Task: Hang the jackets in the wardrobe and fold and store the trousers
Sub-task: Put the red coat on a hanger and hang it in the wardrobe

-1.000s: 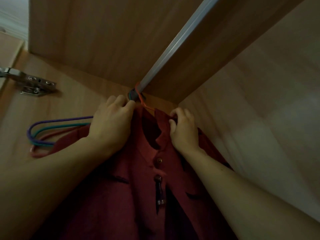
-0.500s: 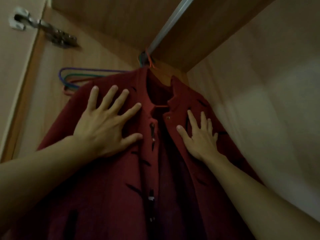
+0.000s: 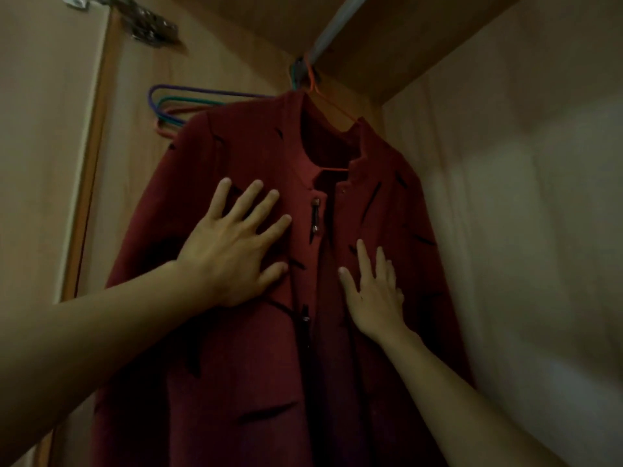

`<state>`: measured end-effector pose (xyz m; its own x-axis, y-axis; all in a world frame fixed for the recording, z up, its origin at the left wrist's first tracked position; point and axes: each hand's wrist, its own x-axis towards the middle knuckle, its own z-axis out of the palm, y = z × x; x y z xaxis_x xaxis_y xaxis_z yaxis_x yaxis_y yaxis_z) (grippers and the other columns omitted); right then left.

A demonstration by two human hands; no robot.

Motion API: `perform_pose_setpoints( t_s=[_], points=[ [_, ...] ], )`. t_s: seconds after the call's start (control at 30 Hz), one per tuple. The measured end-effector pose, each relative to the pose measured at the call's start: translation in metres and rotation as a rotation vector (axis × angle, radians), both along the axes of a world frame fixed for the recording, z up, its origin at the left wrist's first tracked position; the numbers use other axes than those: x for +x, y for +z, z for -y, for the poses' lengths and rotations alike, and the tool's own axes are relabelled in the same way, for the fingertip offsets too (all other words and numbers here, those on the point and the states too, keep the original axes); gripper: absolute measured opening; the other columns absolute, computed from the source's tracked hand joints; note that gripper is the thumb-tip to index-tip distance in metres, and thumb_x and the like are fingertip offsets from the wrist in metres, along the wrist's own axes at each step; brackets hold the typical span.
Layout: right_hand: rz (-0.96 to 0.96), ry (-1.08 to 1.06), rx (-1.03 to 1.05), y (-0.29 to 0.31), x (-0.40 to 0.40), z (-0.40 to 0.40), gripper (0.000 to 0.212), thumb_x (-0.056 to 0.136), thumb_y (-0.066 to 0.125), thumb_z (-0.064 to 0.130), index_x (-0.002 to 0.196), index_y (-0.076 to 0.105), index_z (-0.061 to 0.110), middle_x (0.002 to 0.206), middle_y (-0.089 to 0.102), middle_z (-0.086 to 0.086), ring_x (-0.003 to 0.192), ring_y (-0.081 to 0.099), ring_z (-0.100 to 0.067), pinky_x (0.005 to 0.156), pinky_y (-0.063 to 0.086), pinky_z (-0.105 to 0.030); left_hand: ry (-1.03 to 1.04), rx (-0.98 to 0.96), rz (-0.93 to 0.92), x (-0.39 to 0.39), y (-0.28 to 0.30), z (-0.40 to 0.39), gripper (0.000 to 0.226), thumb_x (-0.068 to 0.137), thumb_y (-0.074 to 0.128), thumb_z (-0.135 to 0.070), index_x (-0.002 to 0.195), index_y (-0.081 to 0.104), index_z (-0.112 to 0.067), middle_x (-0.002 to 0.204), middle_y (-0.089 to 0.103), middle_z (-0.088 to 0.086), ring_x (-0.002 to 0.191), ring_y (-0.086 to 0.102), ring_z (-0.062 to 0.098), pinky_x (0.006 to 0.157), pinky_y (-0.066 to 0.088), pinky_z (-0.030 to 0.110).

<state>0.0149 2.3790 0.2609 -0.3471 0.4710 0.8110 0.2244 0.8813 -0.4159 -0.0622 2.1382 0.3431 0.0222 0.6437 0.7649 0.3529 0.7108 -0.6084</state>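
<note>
Behind the red jacket (image 3: 236,382) — empty hangers (image 3: 188,99), mostly hidden.

The jacket (image 3: 236,382) is matt red cloth – the wardrobe wall (image 3: 209,79) smooth wood, the rail (image 3: 332,26) metal.

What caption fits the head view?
Both hands, left hand and right hand, flat on red jacket hung on rail.

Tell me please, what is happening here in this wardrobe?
A person is hanging a dark red jacket in the wardrobe. It hangs on an orange hanger hooked over the metal rail. The left hand and the right hand lie flat on its front, fingers spread. Empty hangers hang behind it on the left.
</note>
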Motion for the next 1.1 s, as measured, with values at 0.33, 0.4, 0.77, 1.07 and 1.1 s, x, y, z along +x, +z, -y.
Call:
perform_pose_setpoints(
  t_s=[0.33, 0.4, 0.77, 1.07, 1.1],
  points=[
    [0.127, 0.056, -0.149, -0.102, 0.01, 0.025, 0.067, 0.088, 0.003, 0.066, 0.152, -0.009, 0.05, 0.165, -0.014, 0.005, 0.152, -0.008, -0.029, 0.116, 0.02, -0.063, -0.111, -0.22, 0.1, 0.002, -0.123, 0.031, 0.079, 0.088, 0.039, -0.066, 0.149, 0.043, -0.016, 0.157, 0.032, 0.02, 0.148, 0.025, 0.039, 0.118, 0.014, 0.063],
    [0.128, 0.094, -0.189, -0.117, 0.007, 0.026, 0.067, 0.087, 0.003, 0.065, 0.15, -0.009, 0.05, 0.165, -0.014, 0.005, 0.152, -0.008, -0.029, 0.119, 0.018, -0.059, -0.08, -0.249, 0.096, 0.001, -0.13, 0.035, 0.08, 0.091, 0.035, -0.065, 0.154, 0.032, -0.016, 0.161, 0.02, 0.021, 0.15, 0.016, 0.04, 0.119, 0.009, 0.062],
    [0.166, 0.161, -0.265, -0.125, 0.06, 0.042, 0.068, 0.095, 0.006, 0.069, 0.155, 0.015, 0.038, 0.165, 0.014, 0.001, 0.151, 0.015, -0.023, 0.122, 0.014, -0.045, -0.062, -0.195, 0.206, 0.019, -0.151, 0.039, 0.08, 0.095, 0.027, -0.062, 0.158, -0.003, -0.021, 0.165, -0.007, 0.013, 0.152, -0.009, 0.033, 0.12, -0.011, 0.057],
    [0.118, 0.132, -0.332, -0.145, 0.113, 0.074, 0.067, 0.099, 0.018, 0.062, 0.156, 0.02, 0.027, 0.162, 0.022, -0.002, 0.147, 0.025, -0.018, 0.12, 0.021, -0.036, -0.289, -0.197, 0.314, 0.05, -0.196, 0.043, 0.078, 0.074, 0.07, -0.054, 0.14, 0.055, -0.014, 0.145, 0.052, 0.017, 0.136, 0.046, 0.036, 0.114, 0.027, 0.059],
    [0.125, 0.12, -0.337, -0.149, 0.118, 0.078, 0.066, 0.099, 0.019, 0.061, 0.156, 0.021, 0.027, 0.162, 0.023, -0.002, 0.147, 0.026, -0.019, 0.119, 0.022, -0.036, -0.306, -0.198, 0.319, 0.055, -0.2, 0.044, 0.078, 0.073, 0.071, -0.054, 0.139, 0.056, -0.015, 0.144, 0.053, 0.016, 0.136, 0.047, 0.035, 0.113, 0.03, 0.059]
  ],
)
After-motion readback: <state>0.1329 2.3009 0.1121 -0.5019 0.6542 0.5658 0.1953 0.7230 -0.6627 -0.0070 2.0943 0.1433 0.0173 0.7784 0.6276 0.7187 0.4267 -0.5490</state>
